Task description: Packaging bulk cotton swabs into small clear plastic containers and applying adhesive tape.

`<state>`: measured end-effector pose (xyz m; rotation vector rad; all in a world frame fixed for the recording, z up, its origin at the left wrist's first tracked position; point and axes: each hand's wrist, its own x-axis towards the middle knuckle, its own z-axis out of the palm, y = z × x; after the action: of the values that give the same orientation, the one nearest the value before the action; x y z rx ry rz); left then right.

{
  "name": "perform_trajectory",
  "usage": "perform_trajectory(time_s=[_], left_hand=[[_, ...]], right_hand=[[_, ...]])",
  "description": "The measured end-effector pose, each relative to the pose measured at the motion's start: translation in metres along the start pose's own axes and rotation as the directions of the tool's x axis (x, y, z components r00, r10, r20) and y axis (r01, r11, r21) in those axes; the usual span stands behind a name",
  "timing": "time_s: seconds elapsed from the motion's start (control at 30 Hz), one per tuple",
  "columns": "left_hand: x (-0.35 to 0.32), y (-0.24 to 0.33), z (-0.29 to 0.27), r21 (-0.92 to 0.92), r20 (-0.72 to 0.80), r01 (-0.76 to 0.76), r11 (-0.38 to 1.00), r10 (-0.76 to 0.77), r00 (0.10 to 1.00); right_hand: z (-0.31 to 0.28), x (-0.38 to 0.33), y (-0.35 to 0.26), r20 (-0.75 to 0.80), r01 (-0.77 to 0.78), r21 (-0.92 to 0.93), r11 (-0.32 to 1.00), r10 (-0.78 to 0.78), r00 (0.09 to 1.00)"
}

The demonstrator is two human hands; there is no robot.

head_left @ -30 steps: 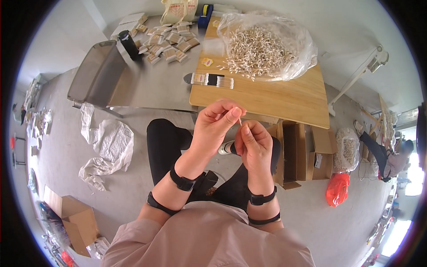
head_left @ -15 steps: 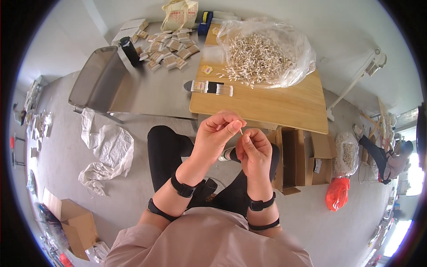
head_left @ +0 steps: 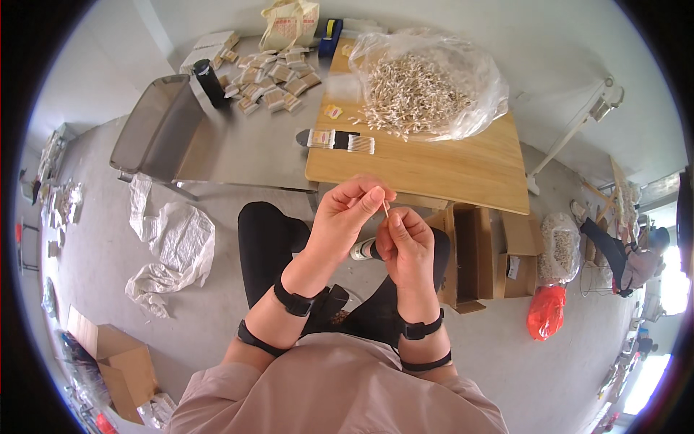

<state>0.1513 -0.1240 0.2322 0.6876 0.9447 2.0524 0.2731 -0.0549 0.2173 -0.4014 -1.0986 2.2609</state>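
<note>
My left hand (head_left: 348,217) and my right hand (head_left: 406,244) are raised together over my lap, fingertips almost touching. A thin small stick (head_left: 387,210) stands between them, pinched by the fingers of both hands. Ahead lies a wooden table (head_left: 463,170) with a clear plastic bag (head_left: 426,83) holding a heap of small pale sticks. A dark strip with a row of sticks (head_left: 336,139) lies at the table's near left edge.
A grey metal table (head_left: 238,145) on the left carries several small packets (head_left: 267,79) and a black bottle (head_left: 210,83). A white sack (head_left: 173,246) lies on the floor at left. Open cardboard boxes (head_left: 477,253) stand at right, beside an orange bag (head_left: 546,311).
Both hands have stayed together in front of me, shifting slightly downward in view. The fingers keep working the small stick.
</note>
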Motion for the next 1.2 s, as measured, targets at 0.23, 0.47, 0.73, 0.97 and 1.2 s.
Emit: perform_trajectory(time_s=[0.23, 0.47, 0.73, 0.97, 1.2], left_hand=[[-0.009, -0.005, -0.004, 0.059, -0.039, -0.022, 0.998, 0.024, 0.999], [-0.023, -0.016, -0.007, 0.051, -0.011, -0.042, 0.998, 0.043, 0.999], [-0.043, 0.0, 0.015, 0.08, -0.063, -0.026, 0.996, 0.031, 0.997], [-0.059, 0.013, 0.015, 0.124, -0.067, -0.033, 0.992, 0.041, 0.997], [-0.075, 0.007, 0.015, 0.097, 0.029, -0.049, 0.994, 0.047, 0.999]], right_hand=[[-0.004, -0.005, 0.007, -0.003, 0.005, -0.035, 0.999, -0.005, 1.0], [-0.001, -0.013, 0.009, -0.002, -0.023, -0.008, 1.0, 0.023, 1.0], [0.009, -0.032, 0.006, -0.021, 0.002, -0.018, 1.0, -0.002, 1.0], [0.016, -0.054, 0.0, 0.027, -0.01, -0.072, 0.997, 0.012, 1.0], [0.02, -0.067, 0.002, 0.058, -0.007, -0.042, 0.999, 0.009, 0.998]])
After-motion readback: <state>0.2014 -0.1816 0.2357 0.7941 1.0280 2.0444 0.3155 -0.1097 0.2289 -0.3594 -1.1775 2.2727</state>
